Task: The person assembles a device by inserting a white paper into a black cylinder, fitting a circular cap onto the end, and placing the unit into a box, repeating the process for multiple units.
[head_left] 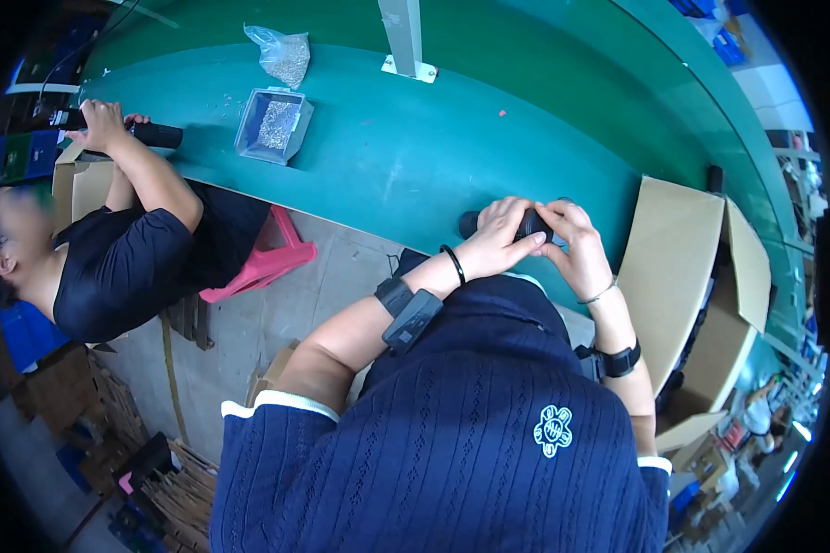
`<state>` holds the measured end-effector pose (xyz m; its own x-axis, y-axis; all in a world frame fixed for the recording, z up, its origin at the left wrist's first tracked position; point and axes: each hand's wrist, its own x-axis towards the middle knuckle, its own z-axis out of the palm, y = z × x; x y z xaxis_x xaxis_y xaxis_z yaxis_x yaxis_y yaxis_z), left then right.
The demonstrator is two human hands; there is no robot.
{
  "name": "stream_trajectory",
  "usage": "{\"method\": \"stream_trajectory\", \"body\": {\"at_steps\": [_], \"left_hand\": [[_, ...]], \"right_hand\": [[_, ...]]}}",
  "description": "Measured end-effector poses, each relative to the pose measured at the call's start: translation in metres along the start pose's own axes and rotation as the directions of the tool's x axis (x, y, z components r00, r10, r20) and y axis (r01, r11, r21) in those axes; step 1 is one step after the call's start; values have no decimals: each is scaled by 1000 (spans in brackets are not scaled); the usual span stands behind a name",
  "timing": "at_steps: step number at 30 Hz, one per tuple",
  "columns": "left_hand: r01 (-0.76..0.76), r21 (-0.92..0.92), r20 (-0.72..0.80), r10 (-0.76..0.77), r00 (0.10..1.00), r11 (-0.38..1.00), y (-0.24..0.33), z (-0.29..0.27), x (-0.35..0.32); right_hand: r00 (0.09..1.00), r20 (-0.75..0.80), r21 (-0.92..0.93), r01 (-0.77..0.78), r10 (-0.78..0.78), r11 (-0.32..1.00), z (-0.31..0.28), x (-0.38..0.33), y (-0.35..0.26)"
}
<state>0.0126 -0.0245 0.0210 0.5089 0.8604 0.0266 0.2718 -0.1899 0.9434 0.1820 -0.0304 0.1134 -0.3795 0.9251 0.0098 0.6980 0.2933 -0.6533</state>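
Note:
Close to the table's near edge, both my hands are around a black cylindrical object [531,224] that lies sideways. My left hand [493,238] grips its left part, with the black end sticking out past the fingers. The fingers of my right hand [577,247] are bent and pinch at its right part; the exact fingertip contact is partly hidden. The object's kind cannot be made out.
A clear bin [297,147] of small metal pieces stands on the green table [387,184], near a plastic bag [290,61] of similar pieces. At left a co-worker [138,249] holds another black cylinder [159,135]. An open cardboard box [670,249] stands at right. A metal post [402,37] rises behind.

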Motion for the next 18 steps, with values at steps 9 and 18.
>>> {"method": "stream_trajectory", "body": {"at_steps": [9, 18], "left_hand": [[1, -15, -15, -1, 1000, 1000, 4, -4, -3], [0, 10, -25, 0, 1000, 1000, 4, -1, -4]], "right_hand": [[998, 64, -74, -17, 22, 997, 1, 1, -3], [999, 33, -74, 24, -22, 997, 0, 3, -8]]}}
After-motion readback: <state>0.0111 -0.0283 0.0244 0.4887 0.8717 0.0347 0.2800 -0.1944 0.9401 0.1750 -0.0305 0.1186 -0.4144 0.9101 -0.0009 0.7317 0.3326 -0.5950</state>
